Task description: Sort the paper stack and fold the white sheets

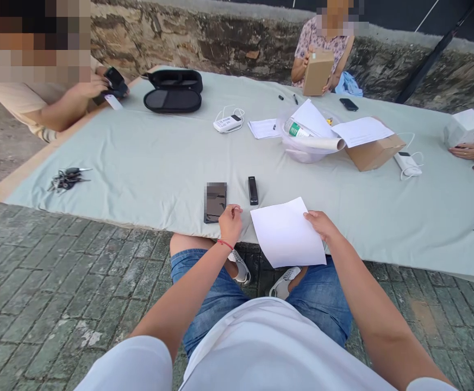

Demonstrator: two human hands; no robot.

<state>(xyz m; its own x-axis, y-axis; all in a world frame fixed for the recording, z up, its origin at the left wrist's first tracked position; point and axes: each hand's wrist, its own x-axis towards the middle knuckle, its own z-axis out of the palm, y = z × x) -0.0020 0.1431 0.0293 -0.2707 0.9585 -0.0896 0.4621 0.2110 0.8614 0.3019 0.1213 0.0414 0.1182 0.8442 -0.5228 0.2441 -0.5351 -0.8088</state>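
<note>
My right hand [320, 224] pinches the right edge of a blank white sheet of paper [286, 233] that hangs over the near edge of the table. My left hand [230, 221] is curled into a loose fist just left of the sheet, beside a dark phone [215, 202] lying flat on the cloth. Whether anything is inside its fingers is hidden. A small black stick-shaped device [253, 190] lies just beyond the paper.
The pale green tablecloth [147, 157] carries keys [66, 178], an open black case [174, 91], a white charger [228, 124], papers, a clear bowl with a bottle [302, 142], and a cardboard box [373, 151]. Other people sit at the far left, far side and right edge.
</note>
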